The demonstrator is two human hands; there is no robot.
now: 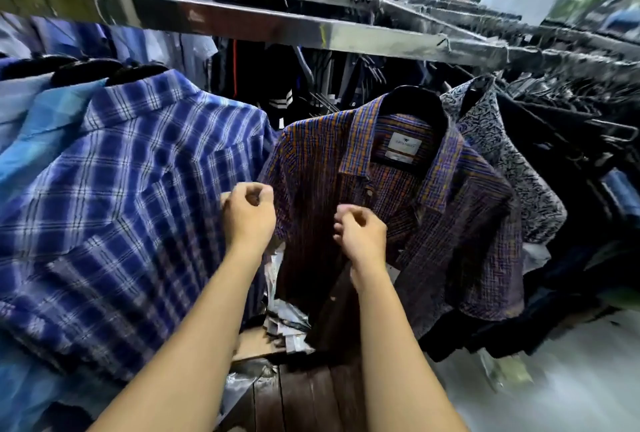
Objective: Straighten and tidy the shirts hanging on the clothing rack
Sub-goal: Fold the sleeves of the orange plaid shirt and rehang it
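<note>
where the hands meet: the front of the purple-and-orange check shirt [460,223], at mid-frame under the rail.
rail: a flat metal bar [242,21] running from upper left to right, crowded with hangers.
check shirt, position: hung on a black hanger [415,102], between the blue plaid shirt [121,206] on its left and the black-and-white print shirt [502,154] on its right, close against both.
check shirt, pattern: fine checks of purple, blue and orange, darker toward the hem.
check shirt, collar: spread open, showing a white neck label [405,145] inside.
check shirt, front: open at the neck, with one pale button [369,193] visible on the placket.
check shirt, cloth: crinkled; the short sleeve on the right side hangs in loose folds.
left hand [247,220]: fingers curled toward the thumb at the shirt's left edge, where it meets the blue plaid; whether cloth lies between the fingertips cannot be told.
right hand [362,237]: thumb and curled fingers pinch the placket edge just below the collar.
further left: a light blue shirt [41,126], also on a black hanger.
below the shirts: crumpled packets [284,320] and dark wooden boards [304,397].
</note>
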